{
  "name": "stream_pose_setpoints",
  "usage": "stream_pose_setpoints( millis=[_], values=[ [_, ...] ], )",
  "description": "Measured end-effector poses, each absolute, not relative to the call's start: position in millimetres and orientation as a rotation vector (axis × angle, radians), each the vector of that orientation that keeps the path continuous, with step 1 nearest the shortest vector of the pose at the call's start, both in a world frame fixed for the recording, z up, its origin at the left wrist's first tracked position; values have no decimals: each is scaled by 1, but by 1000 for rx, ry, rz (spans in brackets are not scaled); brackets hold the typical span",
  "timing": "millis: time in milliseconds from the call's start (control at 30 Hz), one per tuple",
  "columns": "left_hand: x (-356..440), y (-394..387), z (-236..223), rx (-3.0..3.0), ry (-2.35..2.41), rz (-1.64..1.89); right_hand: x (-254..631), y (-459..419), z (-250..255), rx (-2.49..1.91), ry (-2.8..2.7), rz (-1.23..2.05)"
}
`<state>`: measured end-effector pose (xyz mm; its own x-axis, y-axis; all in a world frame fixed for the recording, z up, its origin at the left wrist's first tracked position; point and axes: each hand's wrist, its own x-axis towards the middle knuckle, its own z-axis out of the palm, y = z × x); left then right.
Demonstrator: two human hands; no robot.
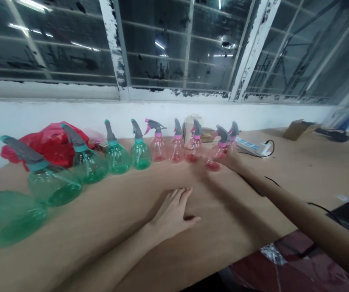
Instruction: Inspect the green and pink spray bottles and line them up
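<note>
the right hand (231,160) grips a pink bottle (213,157) at right — green bottles (118,159) at left already lined up — left hand (171,215) open.

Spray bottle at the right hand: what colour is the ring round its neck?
The neck ring is pink; it shows best in the head view.

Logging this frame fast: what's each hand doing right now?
Left hand: open, empty, over the bare tabletop.
Right hand: at a pink spray bottle; whether it grips is unclear.
</note>
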<state>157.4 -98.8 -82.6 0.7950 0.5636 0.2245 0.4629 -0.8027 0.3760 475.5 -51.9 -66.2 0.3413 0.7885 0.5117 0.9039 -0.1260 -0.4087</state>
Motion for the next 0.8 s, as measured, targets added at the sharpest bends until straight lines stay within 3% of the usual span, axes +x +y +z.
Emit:
stream_pose_setpoints(
  millis=[500,800],
  values=[
    [159,-98,-82,2701,785,465,455,-12,-49,-2306,-1376,-270],
    [160,-98,-79,2714,794,428,462,-48,-55,-2197,-1351,-345]
  ],
)
